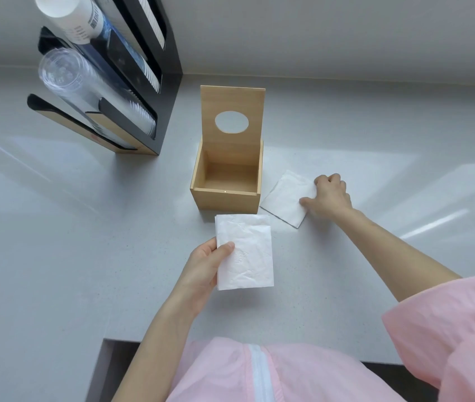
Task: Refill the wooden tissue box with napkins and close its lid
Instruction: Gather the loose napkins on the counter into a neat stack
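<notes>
hidden: fingers of left hand point(207, 266) behind folded napkin stack point(245, 253), only thumb shows | wooden tissue box point(226, 181) on counter point(85, 227), empty, lid point(232, 117) upright, just beyond the stack | right hand point(330, 195) curled, fingertips pinching edge of flat napkin point(284, 198) just right of box

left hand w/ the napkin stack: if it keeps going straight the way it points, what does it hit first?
Likely the front wall of the open wooden box, directly beyond the napkin stack that the left hand holds. Height is unclear; it may clear the rim.
</notes>
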A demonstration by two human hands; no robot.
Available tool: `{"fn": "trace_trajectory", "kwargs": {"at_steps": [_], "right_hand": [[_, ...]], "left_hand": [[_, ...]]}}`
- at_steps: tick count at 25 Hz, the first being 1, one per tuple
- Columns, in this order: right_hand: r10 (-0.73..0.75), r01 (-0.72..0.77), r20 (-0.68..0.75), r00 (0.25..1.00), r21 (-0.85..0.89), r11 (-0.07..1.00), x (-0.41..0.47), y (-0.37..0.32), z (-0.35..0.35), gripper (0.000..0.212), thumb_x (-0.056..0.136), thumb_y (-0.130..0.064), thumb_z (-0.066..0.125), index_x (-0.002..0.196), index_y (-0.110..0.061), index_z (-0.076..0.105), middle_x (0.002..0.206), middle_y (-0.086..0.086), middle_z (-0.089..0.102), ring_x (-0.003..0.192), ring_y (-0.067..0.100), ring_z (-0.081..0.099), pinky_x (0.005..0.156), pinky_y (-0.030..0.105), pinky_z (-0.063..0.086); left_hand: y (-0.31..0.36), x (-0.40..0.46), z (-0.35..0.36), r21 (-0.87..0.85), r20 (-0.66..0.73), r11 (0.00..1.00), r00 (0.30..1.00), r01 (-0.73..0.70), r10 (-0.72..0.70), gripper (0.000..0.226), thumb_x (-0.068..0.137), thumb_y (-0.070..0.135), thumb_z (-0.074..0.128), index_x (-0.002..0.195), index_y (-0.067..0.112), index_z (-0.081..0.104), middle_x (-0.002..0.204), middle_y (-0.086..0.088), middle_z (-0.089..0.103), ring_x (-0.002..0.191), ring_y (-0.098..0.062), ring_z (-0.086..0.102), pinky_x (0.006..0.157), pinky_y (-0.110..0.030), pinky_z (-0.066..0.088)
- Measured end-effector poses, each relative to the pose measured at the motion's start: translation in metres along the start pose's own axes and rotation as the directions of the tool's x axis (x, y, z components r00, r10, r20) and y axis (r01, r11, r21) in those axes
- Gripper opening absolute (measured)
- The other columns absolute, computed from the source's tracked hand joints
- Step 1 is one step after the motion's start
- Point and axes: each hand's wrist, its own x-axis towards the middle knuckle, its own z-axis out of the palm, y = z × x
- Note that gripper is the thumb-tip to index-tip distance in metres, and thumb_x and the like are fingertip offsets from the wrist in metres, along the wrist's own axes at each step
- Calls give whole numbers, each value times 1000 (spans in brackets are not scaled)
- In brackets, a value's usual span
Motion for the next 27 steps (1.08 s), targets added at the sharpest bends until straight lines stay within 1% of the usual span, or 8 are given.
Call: {"fn": "trace_trajectory", "kwargs": {"at_steps": [4,7,10,14,18,21,24,27], "right_hand": [[56,-60,63,996,53,997,1,-4,-1,41,88,-22,55,122,-4,43,131,17,42,124,32,35,92,39,36],[15,-15,34,999,0,1000,-5,-7,7,9,89,-14,45,94,-6,46,121,19,48,116,34,41,75,35,33],[-10,15,-51,999,96,995,-14,-4,14,22,89,-13,43,69,-10,33,98,16,45,99,32,44,69,34,31],[4,73,-161,987,466,882,-41,-7,-4,11,88,-14,46,81,-5,43,80,8,47,75,23,42,50,26,29],[-152,296,-294,944,542,787,-86,-17,-39,6,89,-14,53,91,-8,52,78,3,55,64,14,52,51,12,36],[-328,345,-160,931,679,648,-118,-28,-55,6,88,-11,58,88,-6,54,69,-5,56,57,2,51,52,10,35],[-505,249,24,863,850,465,-134,-37,-50,12,81,-11,62,90,-4,58,75,-10,62,70,1,60,66,14,46],[-510,130,210,834,824,552,-135,-48,-23,18,85,-2,62,90,-19,60,77,-17,67,74,0,63,70,13,48]], "left_hand": [[2,3,-3,4,10,1000,1000,4,-4,20,94,13,47,98,14,67,93,-1,73,80,-14,70,79,-34,53],[2,5,-3,5,19,1000,1000,1,-1,20,94,13,47,98,15,67,93,0,74,82,-15,70,80,-35,53],[3,6,-3,11,44,1000,999,-3,2,20,94,14,47,98,16,67,91,2,74,81,-13,70,76,-31,54],[3,6,-6,1,40,1000,999,-4,4,22,94,13,46,103,17,66,96,0,73,82,-13,70,73,-30,56],[4,5,-10,-4,52,1000,999,0,1,22,94,14,46,105,18,65,98,0,72,86,-15,69,77,-31,54],[6,4,-14,19,67,1000,998,-5,3,23,94,14,46,102,20,66,94,2,73,83,-14,70,74,-30,55],[9,3,-15,48,100,999,995,-16,11,20,92,15,49,100,18,68,86,4,73,76,-13,68,63,-25,55],[10,2,-13,92,141,994,989,-60,47,23,84,21,58,102,13,68,85,2,70,75,-14,65,58,-21,51]]}}
